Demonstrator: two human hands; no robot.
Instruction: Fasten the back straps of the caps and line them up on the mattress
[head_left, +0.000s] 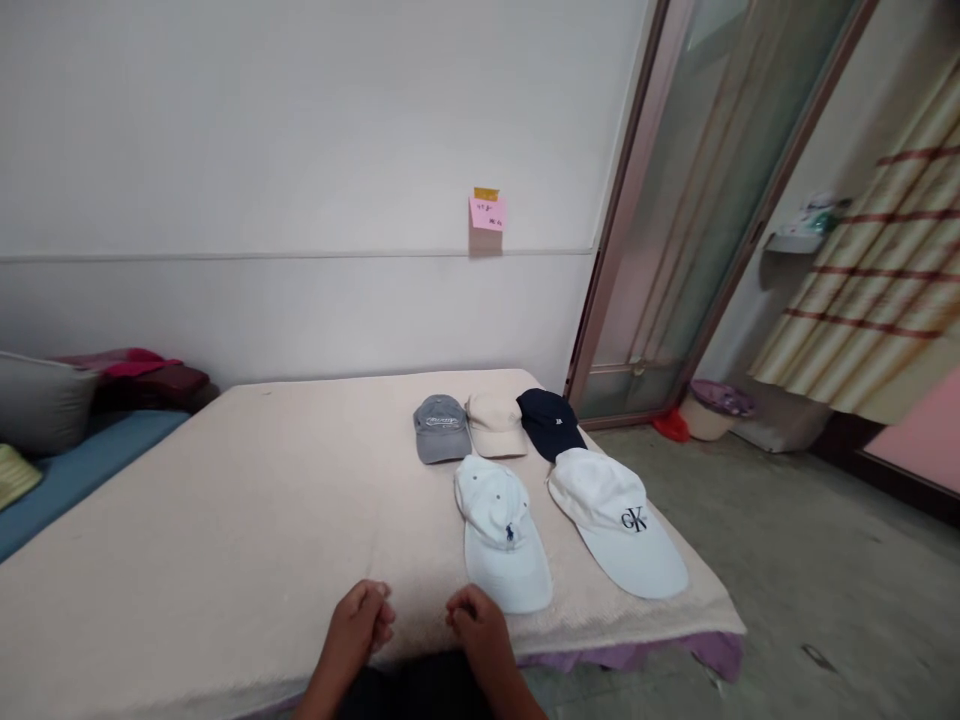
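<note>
My left hand point(363, 618) hovers at the bed's front edge, its fingers curled in with nothing in them. Close by on the right, my right hand point(475, 616) is loosely closed too, also bare, just beside the brim of a pale cap point(499, 530) with a small dark rider logo. To the right of that lies a white cap point(611, 520) with dark letters on its front. Behind these two, a grey cap point(441, 430), a beige cap point(495, 425) and a navy cap point(550, 424) form a row. Neither hand clearly touches a cap.
A cream cover point(247, 520) spreads over the bed. Behind it a pink note point(487, 213) is taped to the white wall point(300, 150). At left are a grey pillow point(41, 405) and dark red bundle point(150, 385). A bin point(709, 412) stands on the floor near the sliding door point(675, 250).
</note>
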